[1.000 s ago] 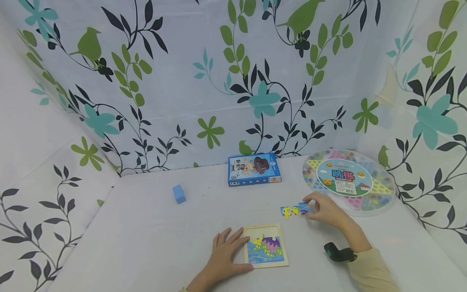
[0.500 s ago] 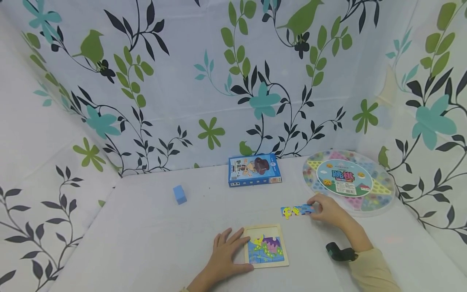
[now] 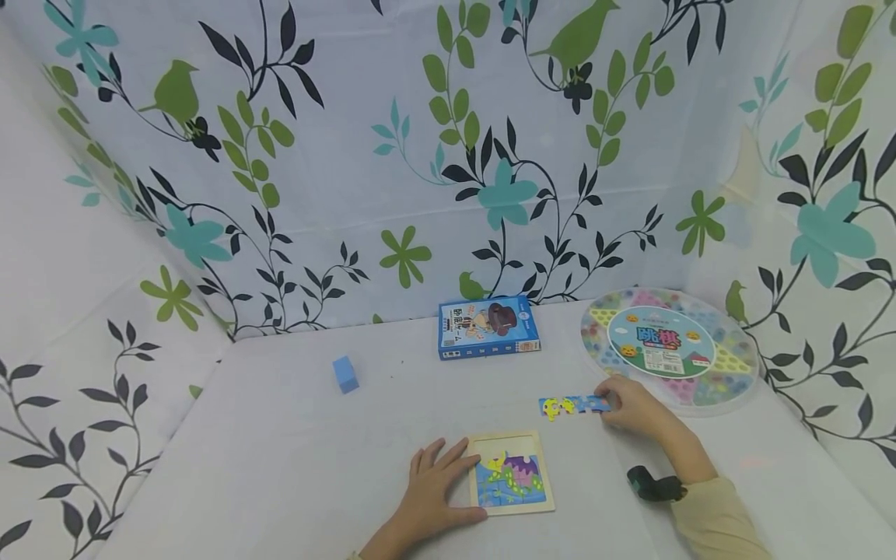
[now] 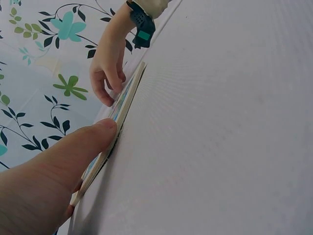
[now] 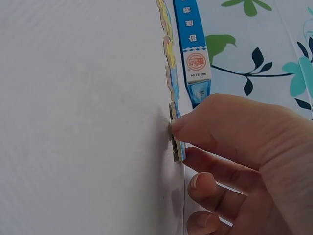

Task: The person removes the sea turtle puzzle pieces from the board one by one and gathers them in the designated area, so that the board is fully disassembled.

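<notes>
My left hand (image 3: pixel 432 488) rests against the left side of a small wooden puzzle tray (image 3: pixel 518 510), fingers spread and thumb at its lower corner. Inside the tray, joined jigsaw pieces (image 3: pixel 514 482) show a yellow and purple picture on blue; bare wood shows along the top. Beyond the tray, a short row of loose jigsaw pieces (image 3: pixel 563 405), blue with yellow, lies on the table. My right hand (image 3: pixel 633 408) pinches the puzzle piece (image 5: pixel 179 147) at the row's right end between thumb and index finger. The other fingers curl loosely below. Fingertips partly cover that piece.
A blue game box (image 3: pixel 488 327) lies at the back by the patterned cloth. The round Chinese checkers set (image 3: pixel 731 362) sits behind my right hand. A blue block (image 3: pixel 345 374) stands farther left on the white table cover (image 3: pixel 280 451).
My right hand has shifted slightly right and toward me, with the end piece in its fingers. The row of pieces now reaches farther right. My left hand and the tray have stayed put.
</notes>
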### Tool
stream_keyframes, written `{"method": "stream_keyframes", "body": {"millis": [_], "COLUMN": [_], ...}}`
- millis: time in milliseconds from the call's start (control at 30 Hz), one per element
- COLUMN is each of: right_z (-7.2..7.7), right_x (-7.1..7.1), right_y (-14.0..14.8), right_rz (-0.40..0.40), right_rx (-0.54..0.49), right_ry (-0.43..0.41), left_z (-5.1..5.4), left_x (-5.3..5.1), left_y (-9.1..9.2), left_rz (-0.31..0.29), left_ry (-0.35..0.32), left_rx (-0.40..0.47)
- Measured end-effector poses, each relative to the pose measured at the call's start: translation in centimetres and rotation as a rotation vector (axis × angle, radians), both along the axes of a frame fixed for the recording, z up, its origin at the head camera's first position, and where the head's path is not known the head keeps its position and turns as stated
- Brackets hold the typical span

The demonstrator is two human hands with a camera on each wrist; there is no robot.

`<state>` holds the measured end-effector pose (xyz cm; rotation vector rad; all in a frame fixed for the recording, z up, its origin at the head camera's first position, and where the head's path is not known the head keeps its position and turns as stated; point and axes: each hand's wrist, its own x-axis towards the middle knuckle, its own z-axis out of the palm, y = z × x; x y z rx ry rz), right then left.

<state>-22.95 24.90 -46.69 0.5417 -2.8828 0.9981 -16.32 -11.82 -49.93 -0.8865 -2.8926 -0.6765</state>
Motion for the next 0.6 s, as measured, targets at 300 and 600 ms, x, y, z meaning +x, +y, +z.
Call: {"method": "stream_keyframes", "body": {"millis": [300,600], "right_z": [-0.13,0.22], "right_x": [-0.01,0.07], "right_y": [-0.42,-0.48], "right_rz": [-0.028,-0.041], "right_rx": [0.017,0.035], "right_ry": [0.016,0.006], "left_z": [0.18,0.1], "left_x": [0.05,0.02], "left_y": [0.07,0.02], "left_rz": [0.0,-0.01], "left_ry": [0.011,0.027], "left_rx": [0.011,0.02]}}
